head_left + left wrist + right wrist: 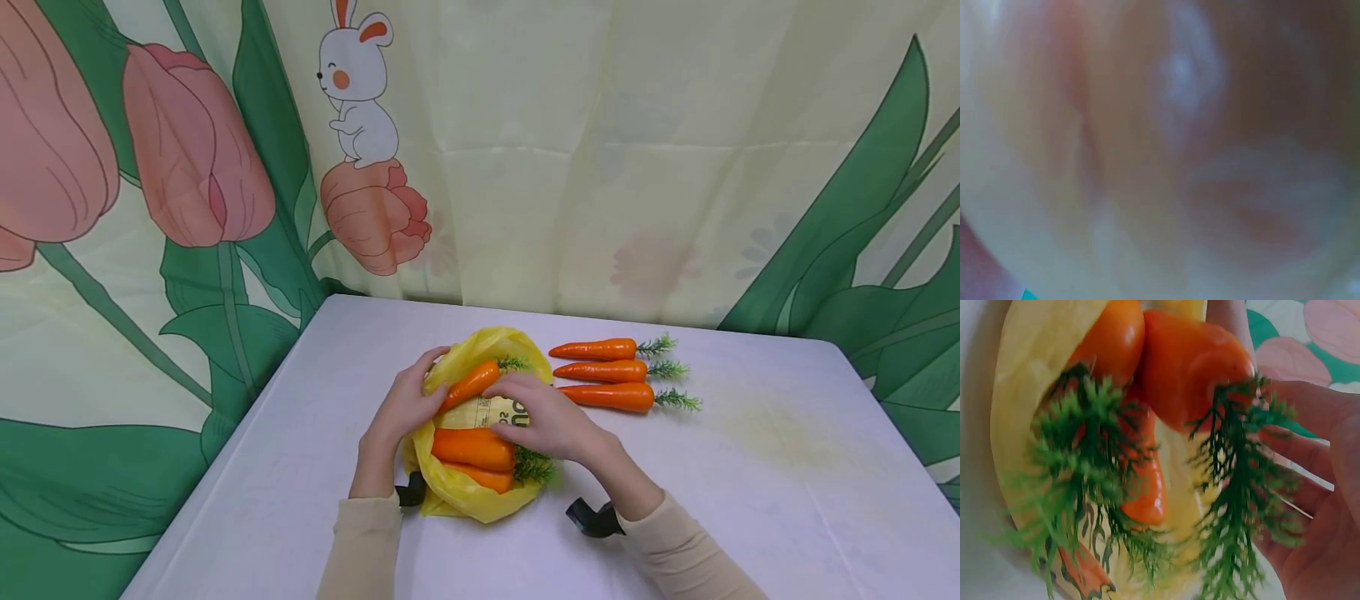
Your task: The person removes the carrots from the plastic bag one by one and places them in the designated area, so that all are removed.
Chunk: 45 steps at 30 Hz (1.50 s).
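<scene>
A yellow plastic bag (483,507) lies with its mouth wide and its rim rolled down. My left hand (408,400) holds the bag's left rim, thumb inside by the tip of a slim carrot (471,385). That carrot slants across the upper part of the mouth. Over the bag's right side is my right hand (551,417), fingers spread, with a gap between thumb and fingertips. Below its thumb are two larger carrots (472,448), their green tops toward the right. In the right wrist view, leafy tops (1235,487) partly cover the extended fingers (1300,450). The left wrist view is blurred.
Three more carrots (600,372) lie in a row right of the bag, leaves to the right. All rest on a table with a white cloth (735,500). A printed curtain (525,167) hangs behind the table. Black wrist mounts (592,518) sit on both wrists.
</scene>
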### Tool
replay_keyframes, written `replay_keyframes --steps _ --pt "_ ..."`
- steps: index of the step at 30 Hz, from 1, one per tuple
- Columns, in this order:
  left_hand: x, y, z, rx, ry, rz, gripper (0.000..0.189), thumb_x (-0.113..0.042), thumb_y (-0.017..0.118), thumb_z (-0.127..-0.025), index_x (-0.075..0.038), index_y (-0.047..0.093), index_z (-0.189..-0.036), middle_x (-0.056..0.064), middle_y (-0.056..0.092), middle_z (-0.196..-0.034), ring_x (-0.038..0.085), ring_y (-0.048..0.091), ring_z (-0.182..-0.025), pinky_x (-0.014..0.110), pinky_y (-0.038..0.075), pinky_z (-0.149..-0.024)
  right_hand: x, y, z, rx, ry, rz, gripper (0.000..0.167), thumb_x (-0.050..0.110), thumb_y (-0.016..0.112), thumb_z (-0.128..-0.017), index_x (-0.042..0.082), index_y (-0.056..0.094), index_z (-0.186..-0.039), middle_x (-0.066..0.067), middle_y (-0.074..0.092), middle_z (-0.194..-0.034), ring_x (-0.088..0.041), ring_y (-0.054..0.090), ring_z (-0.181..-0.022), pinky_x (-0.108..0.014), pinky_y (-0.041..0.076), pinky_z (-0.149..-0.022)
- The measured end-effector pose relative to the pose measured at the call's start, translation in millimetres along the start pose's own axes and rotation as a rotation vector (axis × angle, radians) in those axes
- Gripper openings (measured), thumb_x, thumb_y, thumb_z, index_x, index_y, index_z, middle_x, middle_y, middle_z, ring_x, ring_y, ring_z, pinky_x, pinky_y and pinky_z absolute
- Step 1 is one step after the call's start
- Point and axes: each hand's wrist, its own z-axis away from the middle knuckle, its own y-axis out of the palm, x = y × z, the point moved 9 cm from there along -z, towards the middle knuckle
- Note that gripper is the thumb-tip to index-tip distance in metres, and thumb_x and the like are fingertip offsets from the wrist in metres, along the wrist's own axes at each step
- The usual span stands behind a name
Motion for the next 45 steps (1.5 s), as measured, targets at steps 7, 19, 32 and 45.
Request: replay_keyframes --steps 7,19,32,45 --pt "2.0 1.0 -0.9 -0.003 -0.015 -0.008 0.057 -0.013 0.064 -0.096 -0.024 0.048 -0.149 0.007 0.064 -0.122 0.024 0.062 -0.101 0.045 0.055 -0.089 7 15 -1.9 0.085 -0.015 -0.014 0.039 0.027 0.075 -0.092 0.013 0.065 -0.128 -0.001 0.064 -0.127 -0.019 0.054 -0.121 -0.04 0.048 -0.101" --pt "1.7 0.8 -1.2 -0.004 -0.012 -0.007 0.057 -0.012 0.064 -0.096 -0.024 0.047 -0.15 0.007 0.063 -0.124 0.024 0.061 -0.104 0.046 0.053 -0.093 10 35 -3.3 0.186 0.007 0.0 0.04 0.032 0.074 -0.093 0.011 0.067 -0.126 -0.002 0.064 -0.124 -0.02 0.058 -0.113 -0.039 0.049 -0.098" --pt "2.3 -1.1 -1.0 -0.012 0.006 -0.013 0.057 -0.012 0.065 -0.096 -0.023 0.047 -0.15 0.008 0.063 -0.123 0.024 0.061 -0.102 0.046 0.053 -0.091 11 47 -3.2 0.251 0.028 0.035 0.04 0.033 0.077 -0.09 0.014 0.068 -0.125 0.003 0.065 -0.121 -0.011 0.058 -0.105 -0.033 0.049 -0.095" --pt "1.5 -2.2 -0.7 -0.01 -0.001 -0.003 0.056 -0.013 0.064 -0.096 -0.023 0.048 -0.149 0.008 0.063 -0.125 0.025 0.061 -0.104 0.046 0.053 -0.093 12 48 -3.7 0.241 0.022 0.04 0.032 0.026 0.077 -0.09 0.015 0.07 -0.119 0.004 0.065 -0.118 -0.012 0.058 -0.107 -0.033 0.049 -0.097"
